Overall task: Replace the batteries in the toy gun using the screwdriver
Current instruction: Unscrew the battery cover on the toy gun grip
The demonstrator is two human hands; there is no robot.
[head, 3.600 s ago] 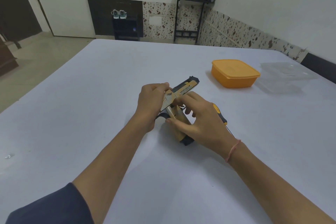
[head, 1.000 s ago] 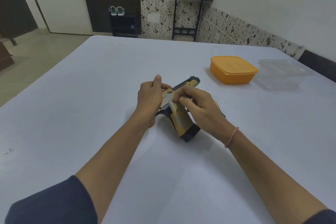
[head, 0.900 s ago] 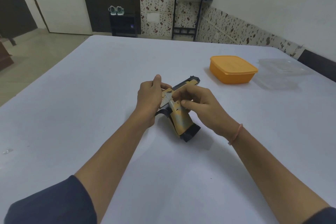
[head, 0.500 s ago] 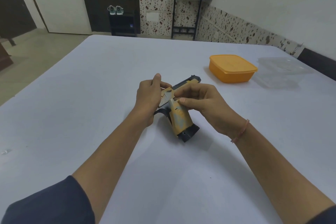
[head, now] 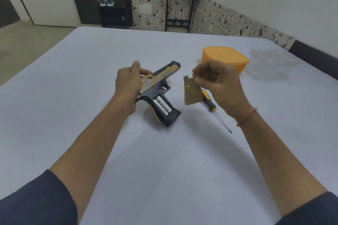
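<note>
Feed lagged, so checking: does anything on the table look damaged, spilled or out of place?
Nothing stands out. The tan plastic grip cover is off the black-and-gold toy gun, pinched in the right hand, exposing silver cylindrical batteries in the grip, as the job expects.

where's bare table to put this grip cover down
Widest bare patch: the table left of the left hand and toy gun, out to its edge. Also bare: the near stretch between left forearm and right forearm. Crowded: around the screwdriver, orange box and clear tray by the right hand holding the grip cover.
</note>
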